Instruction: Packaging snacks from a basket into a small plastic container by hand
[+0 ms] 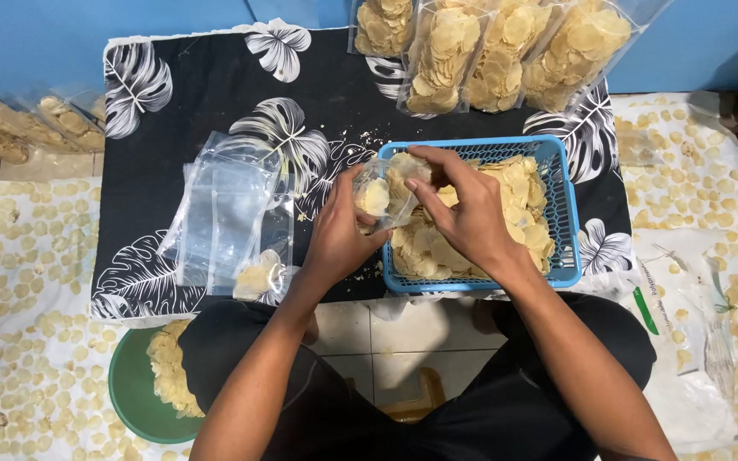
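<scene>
My left hand [337, 230] holds a small clear plastic bag [379, 198] at the left rim of a blue plastic basket [571, 213]. The bag has a few pale yellow chips in it. My right hand [463, 205] reaches over the basket and pinches chips at the mouth of the bag. The basket is heaped with thin round pale chips [518, 192]. It rests on a low table covered with a black cloth printed with white leaves [207, 85].
A stack of empty clear bags [228, 205] lies left of the basket, one with a few chips. Several filled bags [489, 51] lean at the table's far edge. A green bowl of chips [151, 384] sits on the floor. Loose chips are spread on white sheets [702, 154] at both sides.
</scene>
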